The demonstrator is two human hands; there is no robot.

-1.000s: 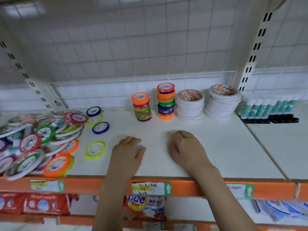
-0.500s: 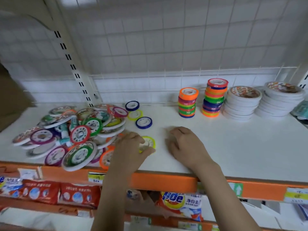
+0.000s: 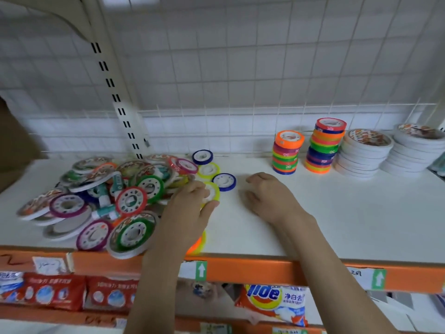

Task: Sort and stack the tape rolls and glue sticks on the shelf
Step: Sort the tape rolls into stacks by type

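A loose heap of coloured tape rolls (image 3: 101,196) covers the left of the white shelf (image 3: 337,225), with a few glue sticks (image 3: 106,210) lying among them. My left hand (image 3: 190,213) grips a small yellow-green tape roll (image 3: 213,191) at the heap's right edge, fingers on top and thumb under its near rim. My right hand (image 3: 269,198) rests on the bare shelf just to the right, fingers loosely curled, holding nothing. Two stacks of small coloured rolls (image 3: 287,153) (image 3: 323,145) and two stacks of white rolls (image 3: 363,153) (image 3: 416,148) stand at the back right.
Small loose rolls lie behind my hands: a blue roll (image 3: 225,181), a yellow roll (image 3: 208,169) and another blue roll (image 3: 202,157). A wire grid (image 3: 240,68) backs the shelf. The orange front edge (image 3: 265,271) carries price labels. Packaged goods sit on the shelf below.
The view has swung left, bringing the heap toward the centre. My left hand moved left and forward onto the yellow-green roll and took hold of it. My right hand stayed resting on the shelf.
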